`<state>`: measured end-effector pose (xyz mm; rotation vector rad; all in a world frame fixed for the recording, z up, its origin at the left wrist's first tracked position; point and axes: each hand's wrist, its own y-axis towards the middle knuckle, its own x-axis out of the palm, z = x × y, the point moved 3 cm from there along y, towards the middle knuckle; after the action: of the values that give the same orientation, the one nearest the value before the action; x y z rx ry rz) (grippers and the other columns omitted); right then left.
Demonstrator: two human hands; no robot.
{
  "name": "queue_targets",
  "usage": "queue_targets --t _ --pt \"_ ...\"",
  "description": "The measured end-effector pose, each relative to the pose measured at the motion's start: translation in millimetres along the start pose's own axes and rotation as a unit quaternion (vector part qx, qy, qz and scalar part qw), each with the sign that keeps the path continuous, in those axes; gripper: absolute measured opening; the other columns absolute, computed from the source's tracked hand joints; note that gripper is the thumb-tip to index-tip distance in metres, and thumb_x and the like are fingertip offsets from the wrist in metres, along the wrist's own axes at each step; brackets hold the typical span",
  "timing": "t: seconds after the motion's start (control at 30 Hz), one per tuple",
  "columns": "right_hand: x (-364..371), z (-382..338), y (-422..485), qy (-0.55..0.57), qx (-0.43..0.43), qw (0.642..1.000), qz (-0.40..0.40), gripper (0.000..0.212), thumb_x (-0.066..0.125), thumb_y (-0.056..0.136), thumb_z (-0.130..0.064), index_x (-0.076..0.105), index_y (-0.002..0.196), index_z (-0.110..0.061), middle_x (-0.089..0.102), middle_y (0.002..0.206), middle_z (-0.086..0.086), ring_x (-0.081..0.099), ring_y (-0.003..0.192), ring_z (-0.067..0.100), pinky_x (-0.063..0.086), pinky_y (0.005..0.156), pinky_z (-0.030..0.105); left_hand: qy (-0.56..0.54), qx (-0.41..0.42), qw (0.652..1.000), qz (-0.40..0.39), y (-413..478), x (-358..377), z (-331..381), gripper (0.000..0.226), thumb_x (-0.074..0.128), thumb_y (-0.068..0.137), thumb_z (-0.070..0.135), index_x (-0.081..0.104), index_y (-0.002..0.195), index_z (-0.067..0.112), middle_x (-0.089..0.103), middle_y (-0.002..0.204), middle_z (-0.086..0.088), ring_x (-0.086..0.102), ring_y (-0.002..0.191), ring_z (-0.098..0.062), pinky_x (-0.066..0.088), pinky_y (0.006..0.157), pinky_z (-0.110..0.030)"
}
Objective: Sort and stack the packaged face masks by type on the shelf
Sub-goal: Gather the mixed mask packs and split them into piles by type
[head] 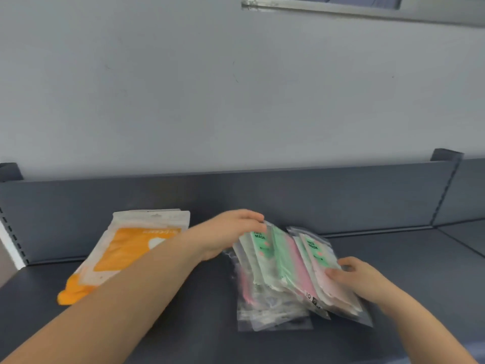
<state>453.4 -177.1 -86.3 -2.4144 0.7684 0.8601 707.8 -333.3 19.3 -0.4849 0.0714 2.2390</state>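
Right hand (359,279) pinches, thumb on top, the near right edge of a fanned pile of green-and-pink face mask packs (283,269) lying on the dark shelf (183,311), while the left hand (231,232) curls its fingers over the pile's far end. Orange mask packs (126,248) lie just to the left, near the shelf's back panel (236,190).

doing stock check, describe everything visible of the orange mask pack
The orange mask pack is a glossy plastic pouch, whitish at the top with a hang hole, orange label in the middle, orange contents showing at its near end. It lies flat on the dark shelf, top toward the back panel, left of the green and pink pile. The left forearm crosses over it.
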Motion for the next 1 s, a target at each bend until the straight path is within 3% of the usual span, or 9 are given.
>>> queue_targets --t 0.13,0.2,0.3,0.57,0.63,0.73,0.83,0.9,1.0 --pt "8 4 12 0.209 0.026 0.976 -0.058 0.075 0.083 0.077 -0.021 0.041 0.140 -0.014 0.059 0.115 0.008 0.064 0.100 0.022 0.054 0.089 0.036 0.051 -0.081 0.994 -0.059 30 30 -29 0.094 0.073 0.077 0.051 0.025 0.155 0.032 0.012 0.165 0.001 0.013 0.151 -0.019 0.017 0.120 -0.038" --pt "12 3 19 0.258 0.023 0.963 -0.075 0.083 0.083 0.076 -0.014 0.036 0.144 -0.013 0.058 0.121 0.014 0.064 0.104 0.025 0.054 0.091 0.037 0.097 -0.111 0.987 -0.059 35 36 -41 0.101 0.074 0.076 0.053 0.013 0.155 0.040 -0.017 0.164 0.001 -0.011 0.152 -0.022 0.006 0.122 -0.046" --pt "20 0 25 0.298 0.029 0.948 -0.107 0.076 0.083 0.076 -0.015 0.043 0.140 -0.013 0.062 0.122 0.013 0.062 0.105 0.023 0.053 0.080 0.031 0.101 -0.141 0.985 -0.025 35 39 -56 0.103 0.076 0.069 0.047 0.015 0.152 0.049 -0.032 0.159 -0.001 -0.021 0.150 -0.027 0.002 0.122 -0.051" --pt "33 -39 22 0.386 -0.069 0.917 -0.078 0.049 0.074 0.085 -0.027 0.053 0.128 -0.019 0.062 0.124 0.005 0.065 0.107 0.021 0.053 0.088 0.038 -0.115 -0.111 0.986 0.042 15 52 -97 0.105 0.079 0.055 0.041 0.026 0.143 0.062 -0.006 0.165 0.007 -0.008 0.152 -0.019 0.006 0.122 -0.050" --pt "36 -54 18 0.401 -0.095 0.906 -0.093 0.048 0.071 0.085 -0.030 0.057 0.131 -0.022 0.066 0.123 -0.001 0.065 0.110 0.018 0.051 0.099 0.041 -0.200 -0.083 0.973 0.073 16 49 -107 0.080 0.080 0.060 0.047 0.046 0.131 0.063 0.018 0.164 0.006 0.012 0.151 -0.017 0.014 0.121 -0.049" --pt "46 -78 3 0.390 -0.140 0.891 -0.186 0.023 0.056 0.097 -0.017 0.059 0.117 -0.029 0.075 0.099 -0.016 0.071 0.092 0.002 0.055 0.077 0.021 -0.301 -0.049 0.941 0.147 11 36 -105 0.034 0.052 0.091 0.045 0.068 0.120 0.039 0.063 0.135 0.003 0.050 0.133 -0.021 0.030 0.115 -0.051" --pt "58 -92 -12 0.313 -0.165 0.908 -0.225 0.049 0.059 0.095 -0.036 0.042 0.141 -0.037 0.049 0.142 -0.023 0.050 0.130 0.001 0.042 0.107 0.028 -0.303 -0.049 0.936 0.172 9 22 -105 0.067 0.060 0.075 0.069 0.054 0.136 0.042 0.051 0.147 0.007 0.034 0.144 -0.026 0.022 0.117 -0.058" --pt "58 -97 -16 0.265 -0.195 0.925 -0.187 0.064 0.057 0.095 -0.041 0.027 0.151 -0.038 0.029 0.151 -0.025 0.031 0.141 0.000 0.026 0.114 0.027 -0.288 -0.034 0.945 0.153 6 21 -97 0.097 0.065 0.071 0.071 0.016 0.152 0.049 0.027 0.161 0.009 0.016 0.151 -0.024 0.015 0.120 -0.057" --pt "48 -97 -19 0.242 -0.221 0.939 -0.105 0.036 0.055 0.097 -0.039 0.042 0.129 -0.049 0.039 0.141 -0.021 0.040 0.131 0.002 0.033 0.108 0.027 -0.208 -0.038 0.966 0.148 3 20 -90 0.109 0.060 0.067 0.074 -0.006 0.150 0.052 -0.001 0.166 0.010 -0.002 0.153 -0.020 0.005 0.122 -0.055"
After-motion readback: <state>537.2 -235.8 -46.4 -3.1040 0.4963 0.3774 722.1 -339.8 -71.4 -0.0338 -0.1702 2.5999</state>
